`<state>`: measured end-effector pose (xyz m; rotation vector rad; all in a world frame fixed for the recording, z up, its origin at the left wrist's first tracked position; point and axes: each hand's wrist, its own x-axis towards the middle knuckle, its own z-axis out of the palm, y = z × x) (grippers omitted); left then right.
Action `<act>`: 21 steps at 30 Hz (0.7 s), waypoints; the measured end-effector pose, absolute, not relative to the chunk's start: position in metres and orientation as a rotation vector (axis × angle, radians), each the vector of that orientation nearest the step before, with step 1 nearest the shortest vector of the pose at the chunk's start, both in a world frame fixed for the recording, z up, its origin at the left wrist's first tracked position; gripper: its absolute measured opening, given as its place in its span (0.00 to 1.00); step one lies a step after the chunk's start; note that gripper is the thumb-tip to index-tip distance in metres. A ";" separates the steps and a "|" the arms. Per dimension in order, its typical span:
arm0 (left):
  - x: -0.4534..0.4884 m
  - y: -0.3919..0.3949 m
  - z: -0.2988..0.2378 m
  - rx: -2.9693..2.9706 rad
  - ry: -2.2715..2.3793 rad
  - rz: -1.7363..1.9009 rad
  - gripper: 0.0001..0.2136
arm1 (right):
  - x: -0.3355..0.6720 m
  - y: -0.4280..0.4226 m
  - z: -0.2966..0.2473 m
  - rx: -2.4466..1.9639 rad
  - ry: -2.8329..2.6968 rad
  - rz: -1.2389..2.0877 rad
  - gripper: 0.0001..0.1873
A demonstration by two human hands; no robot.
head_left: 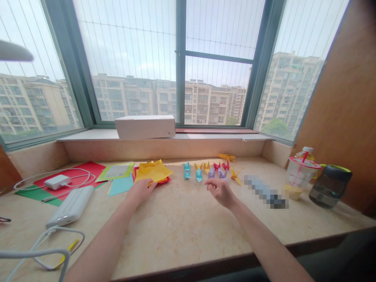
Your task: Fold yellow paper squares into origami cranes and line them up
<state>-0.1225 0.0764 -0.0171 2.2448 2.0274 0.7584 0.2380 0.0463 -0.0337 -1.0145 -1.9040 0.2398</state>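
marble desk (182,231): left hand (141,191) flat on yellow paper (154,170), right hand (221,192) half-open beside cranes (199,174).

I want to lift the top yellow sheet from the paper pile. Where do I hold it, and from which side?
Pinch the yellow sheet at its near-left corner, beside the left hand, coming from the front. The sheets lie flat and fanned, so corners stick out past one another; a thumb-and-finger grip there probably lifts one sheet alone.
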 end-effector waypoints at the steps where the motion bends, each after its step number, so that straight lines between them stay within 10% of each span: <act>1: -0.122 0.077 -0.017 2.247 2.020 0.740 0.17 | 0.238 0.047 -0.034 -1.016 -1.908 0.241 0.12; 21: -0.100 0.057 0.013 2.010 2.182 1.502 0.16 | 0.236 0.039 -0.035 -1.038 -1.994 0.372 0.11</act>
